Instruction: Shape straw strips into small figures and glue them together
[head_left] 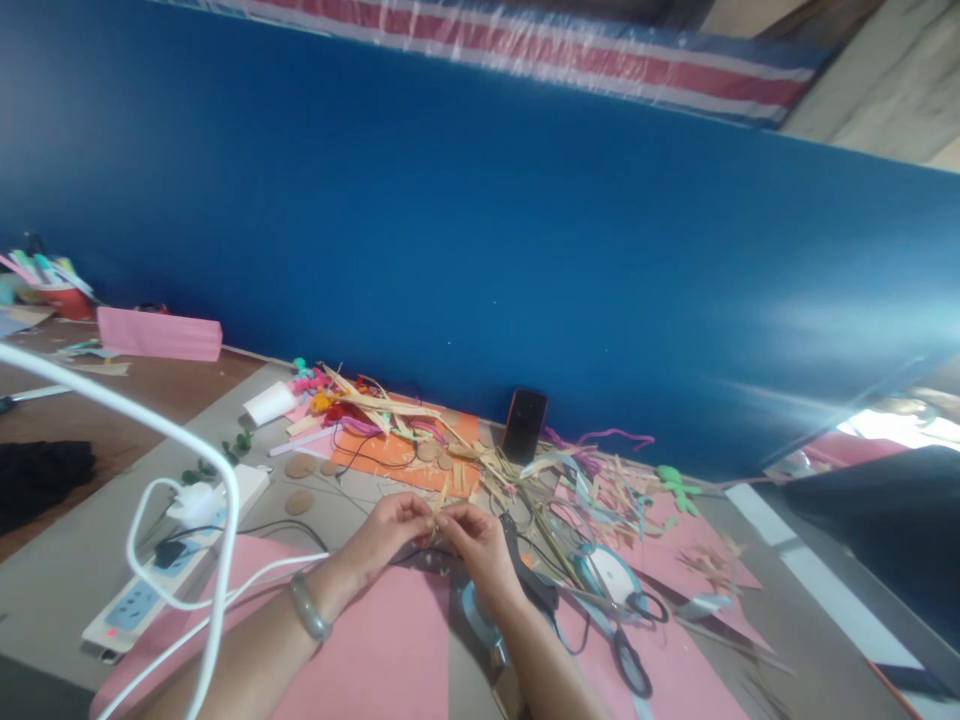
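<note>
My left hand (390,535), with a bangle (310,607) on its wrist, is closed in a pinch. Fingertip to fingertip with it, my right hand (480,548) pinches too. Between them a thin straw-coloured strip (442,492) sticks up; its lower part is hidden by the fingers. Pink paper (382,640) lies below the hands. Just right of my right hand is a black tool that looks like a glue gun (529,575), partly covered by the arm. Scissors with dark handles (634,660) and a roll of pale blue ribbon (609,575) lie further right.
A white power strip (133,607) stands at left, and a thick white cable (180,432) arcs across the near left. A phone (525,425) leans against the blue partition (480,220). Straw strips and scraps (600,485) litter the right; orange paper (364,455) lies behind the hands.
</note>
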